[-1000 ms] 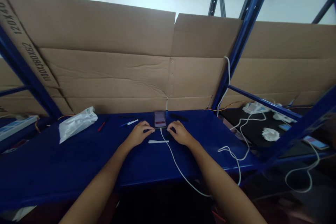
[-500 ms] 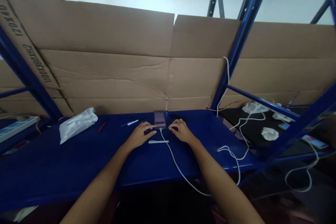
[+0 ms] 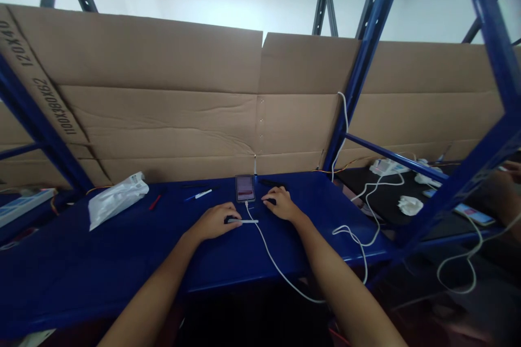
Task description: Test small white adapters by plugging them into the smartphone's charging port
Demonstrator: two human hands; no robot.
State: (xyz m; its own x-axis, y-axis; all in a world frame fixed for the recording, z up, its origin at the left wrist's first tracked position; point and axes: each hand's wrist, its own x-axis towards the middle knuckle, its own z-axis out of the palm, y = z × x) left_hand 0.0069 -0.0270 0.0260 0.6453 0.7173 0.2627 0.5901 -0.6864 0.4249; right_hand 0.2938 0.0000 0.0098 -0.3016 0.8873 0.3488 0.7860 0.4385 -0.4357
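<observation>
My left hand (image 3: 214,222) has its fingertips (image 3: 233,217) closed on the left end of 1 white stick (image 3: 245,221), which lies flat and crosswise on the blue shelf (image 3: 101,265), just below 1 phone (image 3: 245,188). The stick is thin, straight and plain white. 1 white cable (image 3: 272,257) runs from the bottom of the phone and crosses the stick. My right hand (image 3: 280,204) rests just beside the phone, fingers loosely curled on the shelf, gripping nothing I can see. Further left lie 2 pens (image 3: 198,194) and 1 plastic bag (image 3: 118,201)
</observation>
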